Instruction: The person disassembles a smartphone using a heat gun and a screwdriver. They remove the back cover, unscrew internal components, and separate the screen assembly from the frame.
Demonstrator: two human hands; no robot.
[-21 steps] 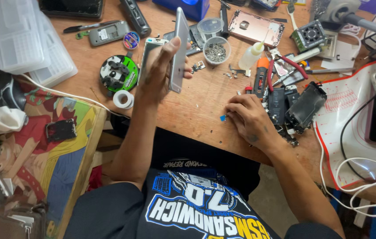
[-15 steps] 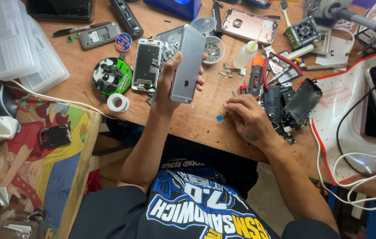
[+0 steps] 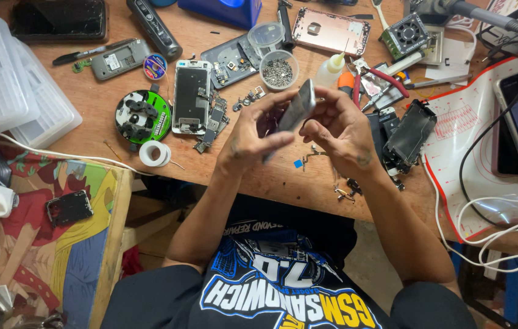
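While both hands grip grey phone (image 3: pixel 295 113), blue box (image 3: pixel 219 9) behind

Light: bright and even from overhead across the wooden workbench (image 3: pixel 119 131).
Shadows: soft and short under both hands.
Glare: faint sheen on the clear plastic boxes (image 3: pixel 9 85).
Blur: slight at the hands.
Edges: mild wide-angle bending.

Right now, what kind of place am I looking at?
Most likely a phone repair bench. Both hands, left hand and right hand, hold a grey phone over a wooden table littered with an opened phone, a cup of tiny screws and red-handled pliers.
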